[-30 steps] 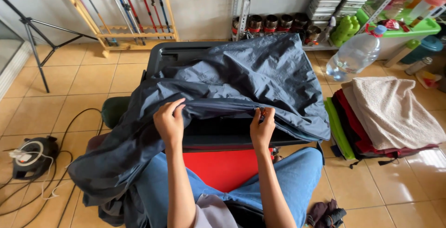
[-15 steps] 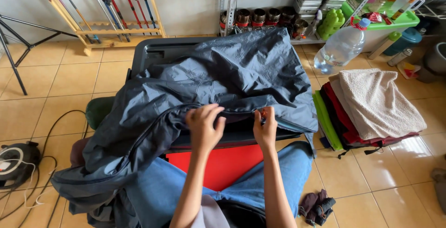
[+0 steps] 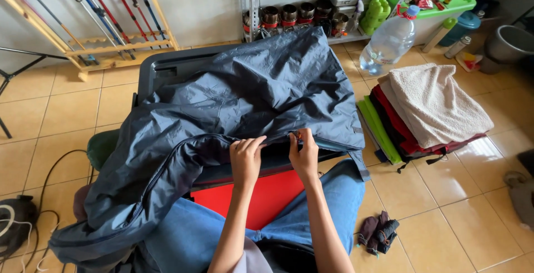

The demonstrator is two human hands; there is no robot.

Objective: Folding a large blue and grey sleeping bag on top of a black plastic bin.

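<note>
Jacket, dark grey, spread over an open black case on the tiled floor.
Left hand and right hand sit close together, fingers pinched shut on the jacket's front edge; folded towels lie nearby.

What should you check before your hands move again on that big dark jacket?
1. Left hand grips the edge of the dark jacket: ok.
2. Right hand pinches the small zipper pull: ok.
3. Both hands sit close together on the same edge: ok.
4. Zipper teeth lined up under the fingers: cannot tell, the fabric folds hide them.
5. Jacket lies spread over the open dark case, not slipping off: ok.
6. Folded stack of towels and clothes on the floor stays apart from the jacket: ok.
</note>
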